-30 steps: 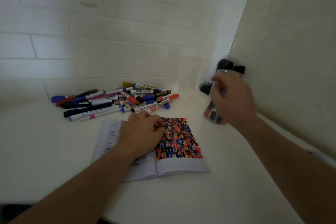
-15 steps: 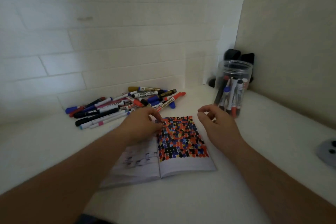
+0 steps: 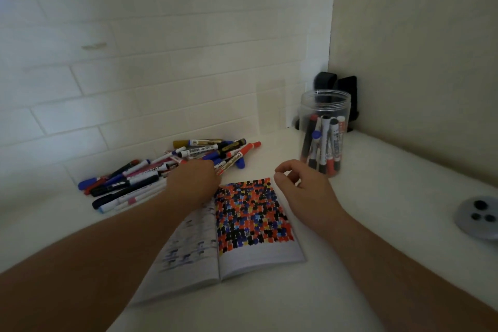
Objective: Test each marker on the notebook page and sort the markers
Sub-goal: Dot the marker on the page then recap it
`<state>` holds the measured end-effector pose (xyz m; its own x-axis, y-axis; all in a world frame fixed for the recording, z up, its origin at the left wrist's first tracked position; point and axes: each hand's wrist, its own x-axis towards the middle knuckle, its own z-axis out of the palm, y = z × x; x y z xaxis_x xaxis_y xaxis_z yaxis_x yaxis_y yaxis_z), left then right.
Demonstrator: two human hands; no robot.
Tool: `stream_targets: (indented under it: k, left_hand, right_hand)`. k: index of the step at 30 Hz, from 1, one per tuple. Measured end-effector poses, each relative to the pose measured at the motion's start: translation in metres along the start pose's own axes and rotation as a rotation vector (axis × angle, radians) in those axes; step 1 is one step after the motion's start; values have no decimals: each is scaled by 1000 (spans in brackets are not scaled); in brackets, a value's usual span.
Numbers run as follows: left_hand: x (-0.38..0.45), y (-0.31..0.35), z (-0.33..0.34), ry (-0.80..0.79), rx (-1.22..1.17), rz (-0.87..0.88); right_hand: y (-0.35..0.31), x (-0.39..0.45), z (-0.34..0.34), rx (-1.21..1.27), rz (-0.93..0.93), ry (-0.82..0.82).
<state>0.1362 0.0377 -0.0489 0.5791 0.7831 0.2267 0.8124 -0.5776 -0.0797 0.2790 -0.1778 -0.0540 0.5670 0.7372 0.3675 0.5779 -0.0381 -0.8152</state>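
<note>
An open notebook (image 3: 258, 256) lies on the white counter, its right page filled with red, black, blue and yellow marks. Behind it to the left is a loose pile of markers (image 3: 151, 175). My left hand (image 3: 194, 180) reaches over the notebook's top edge and lies on the near side of the pile, beside a red marker (image 3: 242, 152). Its fingertips are hidden. My right hand (image 3: 304, 188) hovers at the notebook's top right corner, fingers loosely curled and holding nothing. A clear plastic jar (image 3: 324, 105) with several markers upright in it stands just behind that hand.
White tiled wall runs behind the pile, and a beige wall stands on the right. A black object (image 3: 347, 89) sits in the corner behind the jar. A grey round disc with dark holes (image 3: 479, 215) lies at the right edge.
My right hand has left the jar and come down beside the notebook. My left hand has moved off the page up to the marker pile.
</note>
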Motion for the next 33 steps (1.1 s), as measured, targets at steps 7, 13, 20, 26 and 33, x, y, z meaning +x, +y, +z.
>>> stream_targets:
  k: [7,13,20,26,33]
  left_hand:
    - [-42,6,-32,198,-154,158]
    - [-122,21,-69,-15,-686,559]
    - [-107,-11,-39,70,-530,507]
    - [-100,0,-28,-12,-558,495]
    - [-97,4,-17,10,-523,455]
  right_hand:
    - [0,0,4,-35,-123,-102]
    - [-10,-6,5,-247,-410,-148]
    - [-25,-12,-2,543,72,-300]
    - [-23,-8,2,476,63,-226]
    - [-26,-8,11,445,123,-306]
